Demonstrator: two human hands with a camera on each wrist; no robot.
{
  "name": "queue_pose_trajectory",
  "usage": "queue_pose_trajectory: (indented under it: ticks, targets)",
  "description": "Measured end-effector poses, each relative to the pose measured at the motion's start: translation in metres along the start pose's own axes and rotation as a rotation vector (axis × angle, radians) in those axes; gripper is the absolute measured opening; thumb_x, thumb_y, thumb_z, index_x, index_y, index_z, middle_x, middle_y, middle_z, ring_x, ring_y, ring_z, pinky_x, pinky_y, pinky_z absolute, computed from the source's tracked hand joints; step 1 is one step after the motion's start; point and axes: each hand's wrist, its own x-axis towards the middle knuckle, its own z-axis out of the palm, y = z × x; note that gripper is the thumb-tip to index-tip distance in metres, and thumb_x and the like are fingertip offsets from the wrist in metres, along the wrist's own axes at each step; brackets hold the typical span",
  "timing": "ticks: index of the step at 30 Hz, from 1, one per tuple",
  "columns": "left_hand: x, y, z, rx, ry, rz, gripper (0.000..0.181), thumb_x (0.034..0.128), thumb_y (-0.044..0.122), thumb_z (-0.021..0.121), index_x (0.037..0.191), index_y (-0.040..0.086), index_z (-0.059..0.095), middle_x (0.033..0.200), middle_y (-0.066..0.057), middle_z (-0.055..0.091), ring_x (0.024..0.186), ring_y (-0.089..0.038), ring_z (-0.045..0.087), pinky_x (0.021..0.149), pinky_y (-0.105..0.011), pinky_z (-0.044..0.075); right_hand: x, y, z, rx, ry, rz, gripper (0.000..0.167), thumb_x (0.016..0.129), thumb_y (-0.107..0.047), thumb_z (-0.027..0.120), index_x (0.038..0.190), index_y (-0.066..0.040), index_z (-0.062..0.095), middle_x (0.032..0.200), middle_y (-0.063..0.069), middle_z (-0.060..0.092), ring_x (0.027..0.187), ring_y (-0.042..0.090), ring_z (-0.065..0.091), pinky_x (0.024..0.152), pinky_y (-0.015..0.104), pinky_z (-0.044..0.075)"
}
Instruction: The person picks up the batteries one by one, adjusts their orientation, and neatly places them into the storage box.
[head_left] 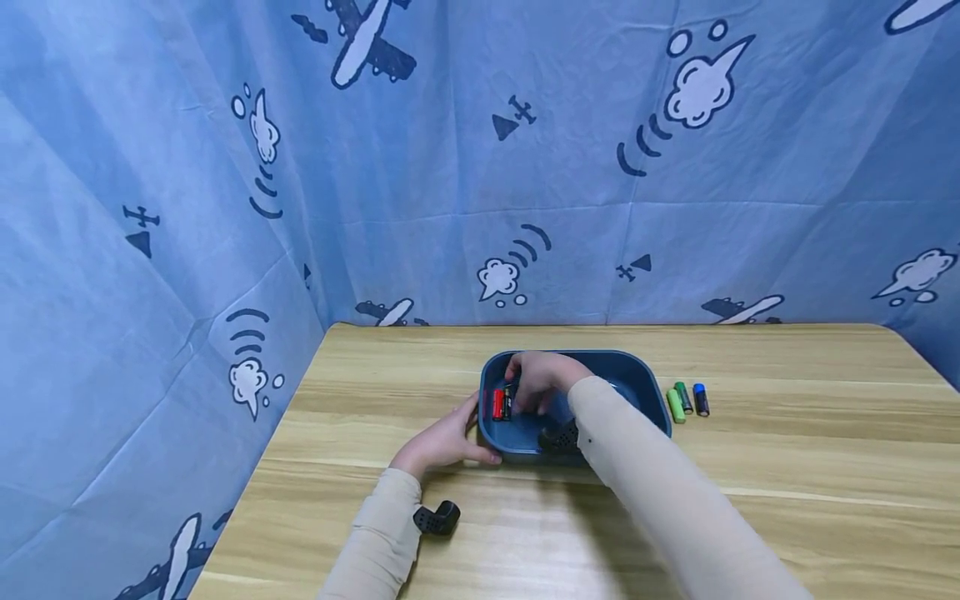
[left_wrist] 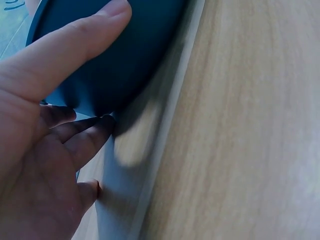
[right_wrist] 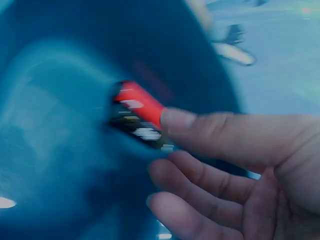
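Note:
A dark blue rectangular bin (head_left: 637, 387) stands on the table, with a red battery (head_left: 497, 404) and a black battery (head_left: 507, 403) side by side near its left wall. My right hand (head_left: 543, 377) reaches inside the bin, just right of the batteries. In the right wrist view the thumb tip overlaps the end of the red battery (right_wrist: 139, 101); whether it touches cannot be told. The other fingers are loosely bent below, holding nothing visible. My left hand (head_left: 442, 437) rests against the bin's front left corner, thumb (left_wrist: 95, 37) along the front wall, fingers at the left side.
Just right of the bin, a light green battery (head_left: 676, 406), a dark green battery (head_left: 683, 397) and a blue battery (head_left: 701, 399) lie on the wooden table (head_left: 810, 450). Behind the table's far edge hangs a blue curtain (head_left: 420, 167) with airplane prints.

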Motion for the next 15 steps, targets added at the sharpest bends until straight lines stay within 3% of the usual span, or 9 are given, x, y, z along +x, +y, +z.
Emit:
queue_pose_trajectory:
  ticks: [4, 6, 10, 15]
  targets:
    - [-0.001, 0.001, 0.0, -0.002, 0.008, -0.015, 0.11, 0.066, 0.031, 0.084, 0.15, 0.021, 0.014, 0.149, -0.002, 0.029, 0.134, -0.018, 0.028, 0.11, -0.042, 0.017, -0.022, -0.003, -0.029, 0.042, -0.033, -0.118, 0.045, 0.083, -0.014, 0.07, 0.122, -0.003, 0.051, 0.095, 0.013, 0.063, 0.082, 0.026, 0.063, 0.068, 0.039, 0.054]
    - [-0.001, 0.001, 0.0, -0.007, 0.014, -0.021, 0.11, 0.0653, 0.032, 0.085, 0.15, 0.022, 0.015, 0.149, -0.001, 0.028, 0.134, -0.019, 0.028, 0.11, -0.043, 0.018, -0.037, -0.001, -0.049, 0.069, -0.011, -0.2, 0.044, 0.085, -0.02, 0.067, 0.123, -0.003, 0.052, 0.101, 0.014, 0.062, 0.088, 0.027, 0.061, 0.073, 0.04, 0.053]
    - [0.0, 0.001, 0.001, -0.017, 0.022, -0.038, 0.112, 0.0632, 0.031, 0.086, 0.149, 0.023, 0.016, 0.15, 0.0, 0.027, 0.135, -0.019, 0.026, 0.11, -0.043, 0.018, -0.071, 0.017, -0.089, 0.128, 0.145, -0.309, 0.046, 0.089, -0.029, 0.063, 0.125, -0.003, 0.053, 0.118, 0.016, 0.057, 0.106, 0.028, 0.055, 0.086, 0.042, 0.048]
    - [-0.002, 0.002, 0.002, -0.01, 0.025, -0.056, 0.112, 0.0626, 0.03, 0.087, 0.149, 0.022, 0.016, 0.15, 0.0, 0.026, 0.135, -0.018, 0.026, 0.11, -0.041, 0.018, -0.099, 0.063, -0.122, 0.203, 0.336, -0.311, 0.057, 0.091, -0.039, 0.057, 0.133, -0.002, 0.045, 0.128, 0.018, 0.051, 0.116, 0.03, 0.049, 0.096, 0.048, 0.04]
